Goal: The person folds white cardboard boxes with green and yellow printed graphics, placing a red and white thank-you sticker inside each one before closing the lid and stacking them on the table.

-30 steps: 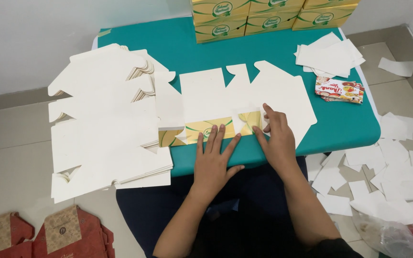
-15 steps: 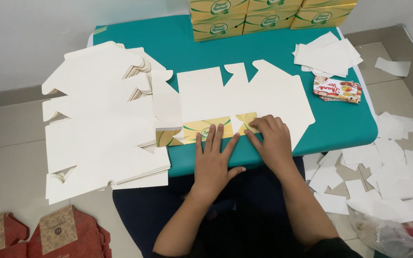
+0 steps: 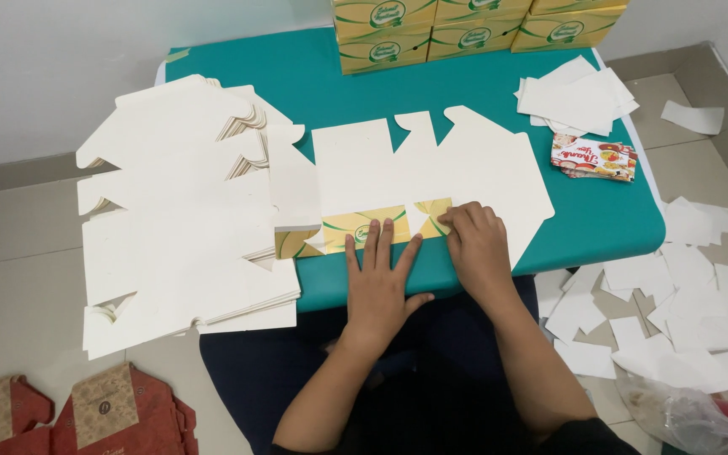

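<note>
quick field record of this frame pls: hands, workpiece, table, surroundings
left hand: left hand flat, fingers spread, on the folded yellow flap
right hand: right hand pressing the flap's right end, fingers curled
workpiece: flat white box blank, printed side down, near edge folded up
table: teal table
left of blank: stack of white blanks, overhanging the table edge
far edge: row of assembled yellow boxes
right side: pile of white paper strips; red printed leaflets
floor: paper scraps; red-brown cartons

Left hand [image 3: 383, 282] flat, right hand [image 3: 478, 244] pressing folded flap [image 3: 385, 224] of carton blank [image 3: 431, 168].
</note>
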